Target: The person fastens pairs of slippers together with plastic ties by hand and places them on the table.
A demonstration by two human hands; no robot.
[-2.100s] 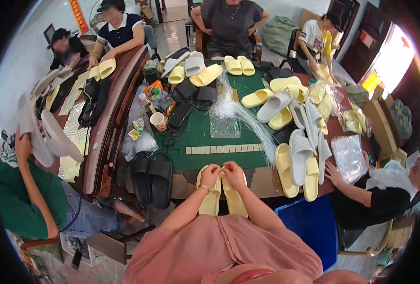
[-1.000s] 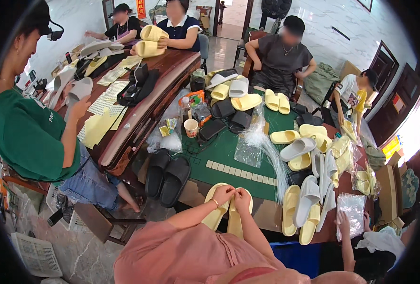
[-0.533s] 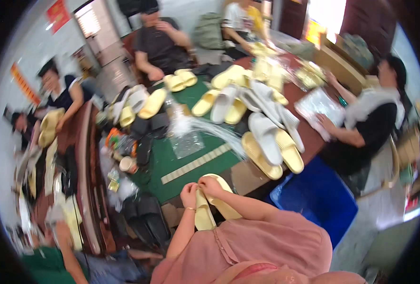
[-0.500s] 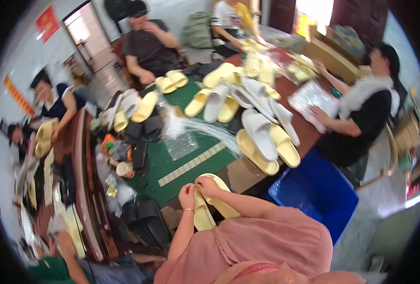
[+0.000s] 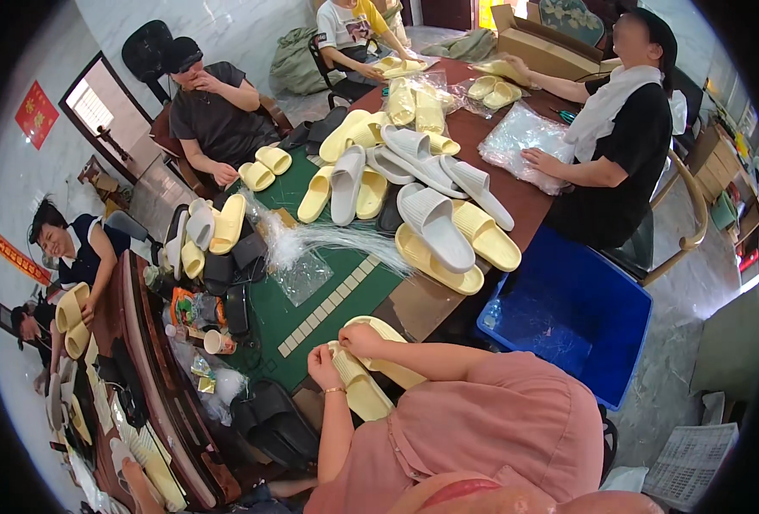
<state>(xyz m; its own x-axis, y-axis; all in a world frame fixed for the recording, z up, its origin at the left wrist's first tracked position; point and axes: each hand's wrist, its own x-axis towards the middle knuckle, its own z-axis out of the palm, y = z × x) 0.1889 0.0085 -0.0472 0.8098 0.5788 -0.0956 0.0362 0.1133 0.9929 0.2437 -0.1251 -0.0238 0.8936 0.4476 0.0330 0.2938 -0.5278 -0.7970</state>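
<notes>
A pair of pale yellow slippers lies at the near edge of the table, under my hands: the left slipper (image 5: 366, 392) and the right slipper (image 5: 403, 373). Over the strap end of the left slipper, my left hand (image 5: 324, 368) has its fingers bent together in a pinch. My right hand (image 5: 362, 341) is closed just beside it, above where the two slippers meet. Whatever is between the fingertips is too small or hidden to make out. Beyond my hands, a bundle of thin clear plastic strands (image 5: 354, 242) lies on the green table top (image 5: 268, 313).
Grey and yellow slippers (image 5: 435, 224) are heaped at the table's far middle. A blue bin (image 5: 568, 321) stands at my right. Black slippers (image 5: 275, 420), a paper cup (image 5: 218, 343) and a row of pale tiles (image 5: 328, 307) lie nearby. Several people sit around the tables.
My hands, touching at the fingertips before, are now slightly apart over the slippers. The whole view has shifted and sharpened. The person at the right has a hand on yellow slippers.
</notes>
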